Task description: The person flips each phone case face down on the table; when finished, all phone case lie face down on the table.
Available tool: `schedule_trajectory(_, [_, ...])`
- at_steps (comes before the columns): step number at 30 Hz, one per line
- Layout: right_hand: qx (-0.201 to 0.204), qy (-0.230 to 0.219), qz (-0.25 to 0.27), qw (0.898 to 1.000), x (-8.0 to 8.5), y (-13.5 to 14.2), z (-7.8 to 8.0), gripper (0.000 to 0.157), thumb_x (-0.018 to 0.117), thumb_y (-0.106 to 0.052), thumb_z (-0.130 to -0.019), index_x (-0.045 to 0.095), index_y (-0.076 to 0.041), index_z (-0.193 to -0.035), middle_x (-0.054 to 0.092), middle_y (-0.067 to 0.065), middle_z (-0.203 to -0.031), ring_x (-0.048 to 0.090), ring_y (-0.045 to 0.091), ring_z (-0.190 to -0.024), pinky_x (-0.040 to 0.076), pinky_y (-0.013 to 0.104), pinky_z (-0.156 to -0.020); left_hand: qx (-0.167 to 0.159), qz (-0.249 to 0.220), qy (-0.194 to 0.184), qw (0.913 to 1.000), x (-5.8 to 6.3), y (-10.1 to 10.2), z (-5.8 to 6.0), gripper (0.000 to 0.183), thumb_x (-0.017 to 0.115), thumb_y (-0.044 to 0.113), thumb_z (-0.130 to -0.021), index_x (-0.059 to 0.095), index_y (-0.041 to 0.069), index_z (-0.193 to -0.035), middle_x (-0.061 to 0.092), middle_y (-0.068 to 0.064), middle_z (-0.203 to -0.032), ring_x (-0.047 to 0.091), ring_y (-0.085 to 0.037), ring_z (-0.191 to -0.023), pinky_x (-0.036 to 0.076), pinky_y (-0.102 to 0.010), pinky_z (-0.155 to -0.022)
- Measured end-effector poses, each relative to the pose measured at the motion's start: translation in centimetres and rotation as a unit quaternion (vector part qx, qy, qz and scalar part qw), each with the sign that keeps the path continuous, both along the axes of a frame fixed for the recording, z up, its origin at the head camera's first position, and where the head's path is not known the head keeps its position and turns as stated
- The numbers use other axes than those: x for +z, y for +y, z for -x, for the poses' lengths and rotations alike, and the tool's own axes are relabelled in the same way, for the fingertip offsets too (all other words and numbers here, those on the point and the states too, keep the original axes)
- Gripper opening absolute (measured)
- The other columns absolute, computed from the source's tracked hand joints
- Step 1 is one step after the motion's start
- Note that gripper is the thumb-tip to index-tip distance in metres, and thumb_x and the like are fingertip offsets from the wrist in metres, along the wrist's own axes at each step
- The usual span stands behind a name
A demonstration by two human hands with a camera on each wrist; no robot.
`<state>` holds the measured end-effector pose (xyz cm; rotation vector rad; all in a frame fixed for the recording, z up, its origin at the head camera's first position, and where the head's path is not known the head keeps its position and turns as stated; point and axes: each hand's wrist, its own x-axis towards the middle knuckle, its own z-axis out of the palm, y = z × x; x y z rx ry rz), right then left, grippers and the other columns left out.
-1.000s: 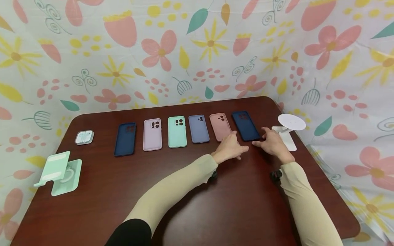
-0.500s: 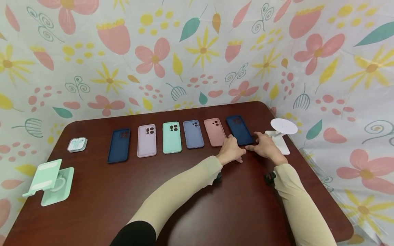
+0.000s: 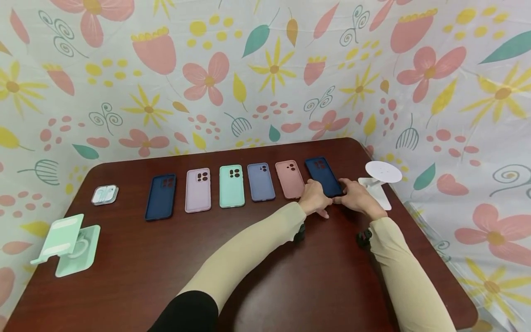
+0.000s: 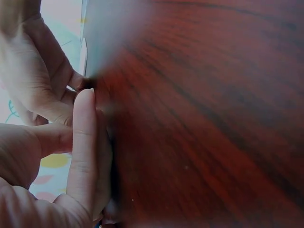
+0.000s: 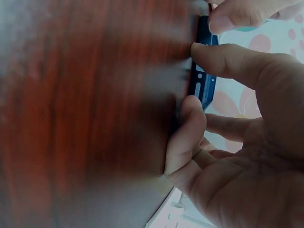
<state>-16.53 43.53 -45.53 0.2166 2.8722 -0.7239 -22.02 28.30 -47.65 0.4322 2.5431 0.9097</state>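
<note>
At the right end of a row of phone cases lies a dark blue phone case (image 3: 321,171), flat on the table and slightly slanted. My left hand (image 3: 315,199) holds its near left corner, fingers along the left side. My right hand (image 3: 356,198) grips the near right corner; in the right wrist view the thumb (image 5: 223,59) touches the near edge of the blue case (image 5: 202,88), which shows cut-outs. Both hands nearly meet there. Just left of my left hand lies a pink phone case (image 3: 290,179). In the left wrist view the case is hidden behind the fingers.
Further left lie a periwinkle case (image 3: 261,182), a mint case (image 3: 232,186), a lilac case (image 3: 197,190) and another dark blue case (image 3: 160,197). Boxed earphones (image 3: 104,195) and a mint phone stand (image 3: 68,244) stand at far left. A white stand (image 3: 383,172) is right of my right hand.
The head view has shifted slightly. My left hand has moved right, from beside the pink case to the dark blue case's near edge, close to my right hand. The cases keep their order.
</note>
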Motion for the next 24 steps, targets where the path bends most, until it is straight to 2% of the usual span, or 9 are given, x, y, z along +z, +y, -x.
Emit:
schedule_trajectory(3, [0.007,-0.009,-0.002,1.000,0.1,-0.1,0.2,0.087,0.076,-0.023,-0.096,0.033,0.015,-0.162,0.066,0.037,-0.125,0.067,0.047,-0.111,0.056,0.060,-0.100,0.012,-0.010,-0.017,0.9997,-0.1,0.3,0.2,0.068,0.089,0.030,-0.093,0.051,0.000,-0.141,0.064,-0.016,-0.122,0.077,-0.018,-0.072,0.066,-0.026,-0.087])
schedule_trajectory(4, [0.010,-0.011,-0.003,1.000,0.1,-0.1,0.2,0.087,0.075,-0.023,-0.096,0.033,0.015,-0.162,0.066,0.036,-0.123,0.068,0.046,-0.109,0.056,0.060,-0.099,0.015,-0.008,-0.016,0.9997,-0.2,0.5,0.3,0.069,0.090,0.031,-0.092,0.051,0.001,-0.141,0.064,-0.015,-0.121,0.076,-0.018,-0.072,0.066,-0.026,-0.085])
schedule_trajectory(6, [0.015,-0.015,-0.005,1.000,0.2,0.0,0.4,0.087,0.075,-0.023,-0.095,0.033,0.014,-0.162,0.067,0.035,-0.121,0.068,0.044,-0.108,0.056,0.059,-0.099,0.021,-0.001,-0.014,0.9997,-0.6,0.8,0.6,0.070,0.091,0.033,-0.092,0.051,0.002,-0.141,0.065,-0.014,-0.121,0.078,-0.019,-0.079,0.066,-0.027,-0.085])
schedule_trajectory(9, [0.018,-0.016,-0.005,1.000,0.2,0.1,0.5,0.087,0.075,-0.024,-0.096,0.034,0.014,-0.162,0.068,0.035,-0.121,0.068,0.044,-0.109,0.056,0.059,-0.100,0.024,0.021,0.003,0.9995,-1.1,1.2,0.9,0.071,0.088,0.037,-0.093,0.050,0.003,-0.143,0.067,-0.012,-0.122,0.078,-0.021,-0.100,0.066,-0.029,-0.089])
schedule_trajectory(13, [0.011,-0.013,0.001,1.000,0.2,0.2,0.3,0.085,0.074,-0.027,-0.100,0.034,0.013,-0.163,0.065,0.037,-0.127,0.066,0.047,-0.115,0.054,0.062,-0.104,0.024,0.047,0.019,0.9984,-0.9,1.3,0.9,0.066,0.085,0.038,-0.097,0.050,0.004,-0.142,0.069,-0.011,-0.121,0.076,-0.022,-0.114,0.064,-0.029,-0.091])
schedule_trajectory(16, [0.003,-0.011,0.006,1.000,0.1,0.2,0.2,0.083,0.074,-0.029,-0.102,0.033,0.012,-0.163,0.062,0.039,-0.132,0.064,0.050,-0.121,0.053,0.064,-0.107,0.029,0.053,0.016,0.9980,-0.3,1.1,0.6,0.065,0.083,0.035,-0.098,0.049,0.004,-0.144,0.071,-0.011,-0.120,0.076,-0.020,-0.108,0.064,-0.027,-0.089])
schedule_trajectory(20, [-0.005,-0.009,0.011,1.000,0.0,0.2,0.0,0.082,0.073,-0.028,-0.104,0.033,0.012,-0.163,0.060,0.041,-0.135,0.062,0.052,-0.124,0.052,0.065,-0.108,0.037,0.029,-0.023,0.9986,0.8,0.5,0.1,0.085,0.082,0.031,-0.100,0.034,0.003,-0.165,0.074,-0.017,-0.126,0.080,-0.019,-0.090,0.064,-0.028,-0.095])
schedule_trajectory(22, [-0.009,-0.006,0.015,1.000,0.0,0.1,-0.1,0.081,0.073,-0.027,-0.104,0.033,0.012,-0.162,0.060,0.041,-0.135,0.062,0.052,-0.124,0.051,0.065,-0.108,0.039,0.024,-0.034,0.9984,0.9,0.3,0.1,0.093,0.080,0.032,-0.101,0.026,0.005,-0.171,0.074,-0.019,-0.130,0.081,-0.020,-0.087,0.064,-0.029,-0.098])
schedule_trajectory(24, [-0.010,-0.003,0.018,1.000,0.0,0.1,-0.2,0.080,0.073,-0.027,-0.104,0.033,0.012,-0.162,0.060,0.041,-0.135,0.061,0.052,-0.124,0.051,0.065,-0.108,0.035,0.028,-0.029,0.9986,1.1,0.2,0.0,0.095,0.080,0.032,-0.101,0.023,0.004,-0.172,0.073,-0.020,-0.135,0.081,-0.020,-0.093,0.063,-0.029,-0.101])
